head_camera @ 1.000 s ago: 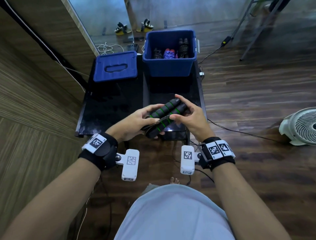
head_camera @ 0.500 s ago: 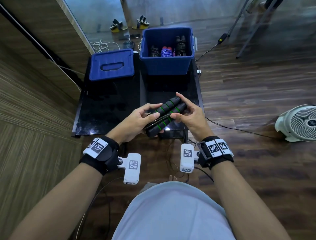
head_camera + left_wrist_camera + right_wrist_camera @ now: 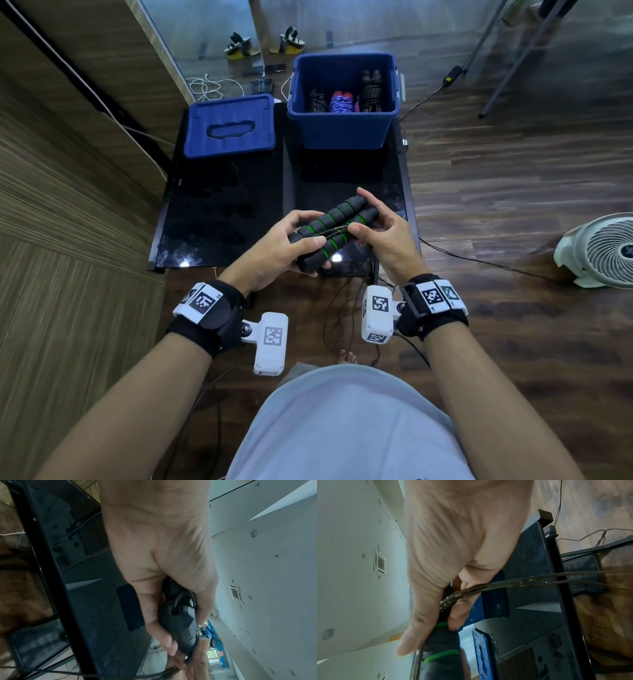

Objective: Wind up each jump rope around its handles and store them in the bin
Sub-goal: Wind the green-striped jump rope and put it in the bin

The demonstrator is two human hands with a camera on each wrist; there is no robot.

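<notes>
Nearest the viewer, a slack loop of cord hangs below the bench edge toward the floor: this is rope not yet wound, so the step in hand is judged to be mid-winding. Above it, the left hand wraps thumb and fingers round the near ends of the two handles, black foam with green rings, laid side by side so that they form one core for the rope; its grip is closed on them, which keeps the pair from splaying. The right hand holds the far ends, and in the right wrist view its fingers pinch several strands of the cord against the foam, probably to keep the turns taut. A few turns cross the middle of the handles.

The bundle is held just above the black bench, apart from its surface. At the bench's far end stands the open blue bin, with three wound ropes already inside. Its lid lies flat beside it on the left, leaving the mouth free for the next bundle.
</notes>
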